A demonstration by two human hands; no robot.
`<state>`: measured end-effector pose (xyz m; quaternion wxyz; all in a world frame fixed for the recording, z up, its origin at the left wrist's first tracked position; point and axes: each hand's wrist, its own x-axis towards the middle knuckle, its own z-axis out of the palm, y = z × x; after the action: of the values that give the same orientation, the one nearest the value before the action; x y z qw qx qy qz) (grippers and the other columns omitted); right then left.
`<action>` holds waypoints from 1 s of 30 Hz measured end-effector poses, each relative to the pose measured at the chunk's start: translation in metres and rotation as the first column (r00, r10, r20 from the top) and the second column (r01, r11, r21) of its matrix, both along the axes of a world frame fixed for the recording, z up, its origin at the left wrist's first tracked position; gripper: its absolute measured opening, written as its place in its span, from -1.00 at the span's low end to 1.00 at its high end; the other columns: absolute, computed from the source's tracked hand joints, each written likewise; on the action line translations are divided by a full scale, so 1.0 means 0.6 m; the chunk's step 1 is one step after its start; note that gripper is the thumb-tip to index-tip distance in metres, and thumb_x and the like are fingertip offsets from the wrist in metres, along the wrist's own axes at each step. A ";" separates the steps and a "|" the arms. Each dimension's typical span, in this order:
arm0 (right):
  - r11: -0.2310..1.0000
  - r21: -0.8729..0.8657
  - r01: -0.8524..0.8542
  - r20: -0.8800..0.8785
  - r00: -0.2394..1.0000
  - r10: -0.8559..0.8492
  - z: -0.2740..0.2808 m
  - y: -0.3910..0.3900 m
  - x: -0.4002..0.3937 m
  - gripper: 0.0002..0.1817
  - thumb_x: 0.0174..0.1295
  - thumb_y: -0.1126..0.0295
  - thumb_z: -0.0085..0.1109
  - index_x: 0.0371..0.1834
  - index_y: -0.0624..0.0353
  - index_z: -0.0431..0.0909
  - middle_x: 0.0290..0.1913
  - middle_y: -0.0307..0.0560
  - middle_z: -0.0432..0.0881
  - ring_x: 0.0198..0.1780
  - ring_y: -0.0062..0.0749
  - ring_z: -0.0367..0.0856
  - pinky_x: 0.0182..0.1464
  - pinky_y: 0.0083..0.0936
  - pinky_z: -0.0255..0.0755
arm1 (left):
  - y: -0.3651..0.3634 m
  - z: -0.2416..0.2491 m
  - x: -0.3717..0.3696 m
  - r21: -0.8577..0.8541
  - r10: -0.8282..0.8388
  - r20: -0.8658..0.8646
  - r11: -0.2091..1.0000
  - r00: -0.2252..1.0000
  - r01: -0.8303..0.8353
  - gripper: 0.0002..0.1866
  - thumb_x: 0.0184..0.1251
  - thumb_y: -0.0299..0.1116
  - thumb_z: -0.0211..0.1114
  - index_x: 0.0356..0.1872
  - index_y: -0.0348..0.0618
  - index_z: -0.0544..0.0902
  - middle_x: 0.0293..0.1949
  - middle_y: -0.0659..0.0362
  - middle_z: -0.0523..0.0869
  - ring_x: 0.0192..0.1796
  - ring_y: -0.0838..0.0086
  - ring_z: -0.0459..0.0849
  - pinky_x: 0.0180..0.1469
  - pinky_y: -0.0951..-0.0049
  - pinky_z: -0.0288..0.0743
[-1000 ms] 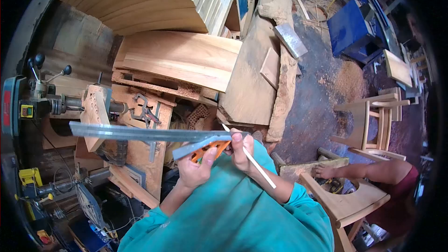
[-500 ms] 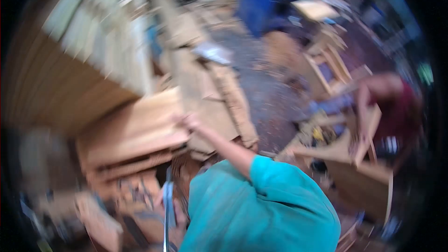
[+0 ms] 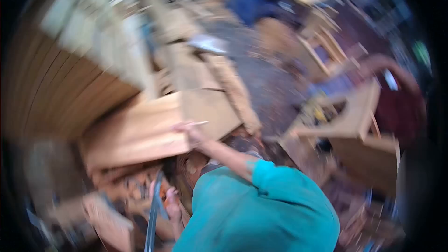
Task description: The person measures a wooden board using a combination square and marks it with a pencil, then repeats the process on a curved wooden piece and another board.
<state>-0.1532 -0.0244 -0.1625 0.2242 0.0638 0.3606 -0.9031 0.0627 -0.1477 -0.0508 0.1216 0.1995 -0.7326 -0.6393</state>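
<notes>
My right hand, at the end of the bare forearm, rests closed on the right end of a pale wooden board. A thin pencil-like stick pokes out of its fingers; blur hides its exact kind. Lower left, my left hand is curled around a long grey metal strip, with fingers showing on both sides of it. The strip runs down past the frame's bottom edge. Below the board lies a cluttered wooden surface with small tools I cannot make out.
Stacked planks stand at left. Flat boards cover the floor ahead. At right, another person bends over a wooden frame. A blue object and an open wooden box are farther back.
The view has shifted slightly. My left hand shows more clearly beside the grey strip, which leans further. My right hand remains at the board's end. The other person's arm has moved off the wooden frame.
</notes>
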 end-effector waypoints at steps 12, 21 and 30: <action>0.979 -0.043 -0.198 -0.010 0.980 0.198 -0.030 0.054 -0.054 -0.68 0.08 0.41 0.31 -0.15 0.39 0.59 -0.19 0.04 0.67 -0.15 -0.33 0.66 0.04 -0.43 0.54 | 0.151 -0.042 0.195 -0.114 0.369 -0.045 0.921 0.928 -0.372 -0.49 0.37 -0.40 0.17 0.29 -0.33 0.28 -0.16 0.11 0.51 -0.37 0.55 0.53 -0.32 0.53 0.48; 0.995 -0.059 -0.076 0.056 0.995 0.079 0.069 0.156 0.032 -0.45 0.09 0.46 0.20 0.16 0.51 0.34 0.05 0.20 0.55 0.05 -0.06 0.62 0.19 -0.21 0.54 | 0.116 -0.083 0.141 0.162 0.375 -0.209 0.924 0.903 -0.346 -0.45 0.46 -0.28 0.13 0.36 -0.16 0.17 -0.31 0.19 0.45 -0.34 0.57 0.47 -0.33 0.54 0.43; 0.975 0.082 0.207 0.059 0.976 -0.212 0.207 0.427 0.247 -0.38 -0.02 0.39 0.15 0.11 0.64 0.36 0.00 0.32 0.57 -0.01 -0.03 0.65 0.14 -0.27 0.54 | 0.210 -0.119 0.012 0.721 0.306 -0.087 0.676 0.948 -0.152 -0.36 0.40 0.17 0.10 0.28 -0.08 0.29 -0.01 0.09 0.58 -0.16 0.46 0.60 -0.13 0.39 0.57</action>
<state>-0.0050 0.2319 -0.0383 0.1373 0.1402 0.3780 -0.9048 0.0698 -0.0214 -0.1224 0.1885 0.2560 -0.3849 -0.8665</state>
